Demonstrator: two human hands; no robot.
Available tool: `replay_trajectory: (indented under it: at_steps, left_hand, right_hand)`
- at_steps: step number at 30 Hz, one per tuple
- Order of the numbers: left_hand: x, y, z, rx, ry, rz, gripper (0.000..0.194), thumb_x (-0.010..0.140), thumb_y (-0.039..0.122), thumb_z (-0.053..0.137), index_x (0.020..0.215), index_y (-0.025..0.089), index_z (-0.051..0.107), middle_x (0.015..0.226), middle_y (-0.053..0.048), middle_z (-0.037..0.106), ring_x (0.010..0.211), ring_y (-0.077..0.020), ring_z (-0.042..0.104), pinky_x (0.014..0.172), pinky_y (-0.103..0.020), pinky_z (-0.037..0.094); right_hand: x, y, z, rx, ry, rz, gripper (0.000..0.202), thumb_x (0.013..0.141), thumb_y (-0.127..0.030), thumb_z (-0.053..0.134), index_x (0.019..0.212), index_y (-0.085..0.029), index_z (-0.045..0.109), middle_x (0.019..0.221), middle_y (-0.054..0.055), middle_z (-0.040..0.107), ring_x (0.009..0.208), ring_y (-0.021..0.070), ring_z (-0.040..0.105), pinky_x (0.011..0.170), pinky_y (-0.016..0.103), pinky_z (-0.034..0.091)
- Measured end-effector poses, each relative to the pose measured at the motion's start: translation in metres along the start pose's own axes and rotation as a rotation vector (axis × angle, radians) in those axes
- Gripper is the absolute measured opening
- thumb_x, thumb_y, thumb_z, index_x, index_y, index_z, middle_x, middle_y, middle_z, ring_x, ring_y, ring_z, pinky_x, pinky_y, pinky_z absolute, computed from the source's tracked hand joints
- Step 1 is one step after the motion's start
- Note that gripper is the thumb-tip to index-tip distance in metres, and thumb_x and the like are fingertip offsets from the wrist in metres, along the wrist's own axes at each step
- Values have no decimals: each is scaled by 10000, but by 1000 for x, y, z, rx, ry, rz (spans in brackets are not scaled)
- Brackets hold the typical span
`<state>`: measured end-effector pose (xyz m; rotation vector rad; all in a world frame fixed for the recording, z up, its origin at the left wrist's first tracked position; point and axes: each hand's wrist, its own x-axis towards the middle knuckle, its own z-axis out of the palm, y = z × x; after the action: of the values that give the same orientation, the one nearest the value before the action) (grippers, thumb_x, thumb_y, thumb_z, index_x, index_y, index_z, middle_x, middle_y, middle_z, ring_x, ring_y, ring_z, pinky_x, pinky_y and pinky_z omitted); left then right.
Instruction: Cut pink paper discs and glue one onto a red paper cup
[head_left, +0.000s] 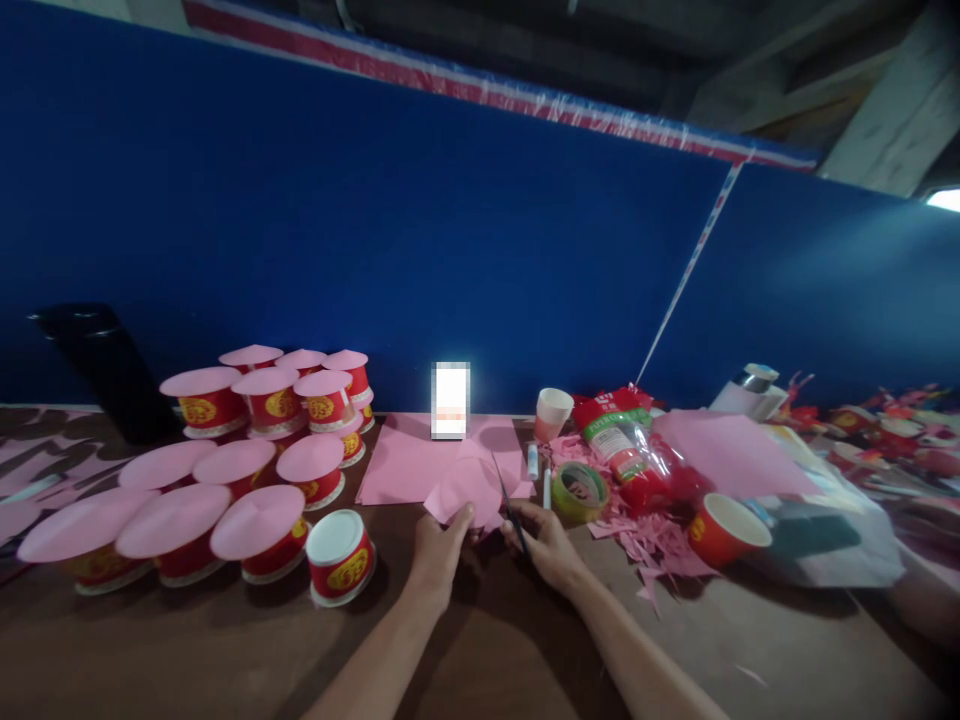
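My left hand (444,548) pinches a piece of pink paper (459,492) with the thumb on top, above the brown table. In my right hand (550,545) is a pair of dark scissors (509,508), its blades pointing up and away along the paper's right side. Whether the blades touch the paper I cannot tell. Behind the hands lies a stack of pink sheets (397,458), partly covered by the held piece. Left of my left hand stands an upside-down red paper cup (341,560) with a gold emblem and a white base.
Several red cups topped with pink paper cones (259,522) fill the left side. A lit phone (450,400) stands at the back. To the right are a tape roll (581,488), pink scraps (671,540), a red plastic pack (616,440) and an orange cup (727,530).
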<state>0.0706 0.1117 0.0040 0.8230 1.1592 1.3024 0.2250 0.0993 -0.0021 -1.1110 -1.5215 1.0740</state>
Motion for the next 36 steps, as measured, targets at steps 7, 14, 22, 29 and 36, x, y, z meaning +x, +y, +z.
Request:
replay_trajectory:
  at_steps: [7,14,22,29,36]
  left_hand:
    - [0,1,0,12,3,3,333,607,312,669,827,64,641,594,-47,645,491,-131,563,465,-218,441]
    - [2,-2,-1,26,3,11,321,616,325,664,794,59,642,581,-48,632,482,-126,549,457,-215,431]
    - [1,0,0,34,3,13,296,630,320,655,774,62,639,563,-37,621,469,-114,532,460,-212,433]
    - [2,-1,-2,31,15,11,310,625,331,658,769,57,647,603,-65,641,502,-132,558,477,-223,447]
    - [3,-2,-2,38,14,27,288,626,339,655,723,69,643,529,-31,604,455,-120,532,445,-213,419]
  right_hand:
    - [0,-2,0,6,-5,-19,291,746,-339,599,952,-137,636,586,-16,488,530,93,407,477,187,361]
    - [0,0,0,-5,7,-23,266,739,-306,606,946,-143,639,605,-16,487,530,91,392,474,188,345]
    - [0,-4,0,-27,10,-35,266,740,-310,601,934,-136,649,634,-2,509,543,92,395,476,190,341]
    - [0,-3,1,-25,39,10,322,721,-357,601,940,-125,651,588,-7,507,514,93,410,459,196,353]
    - [0,-3,0,-47,39,14,343,728,-357,597,965,-113,639,591,-9,488,521,90,395,454,194,337]
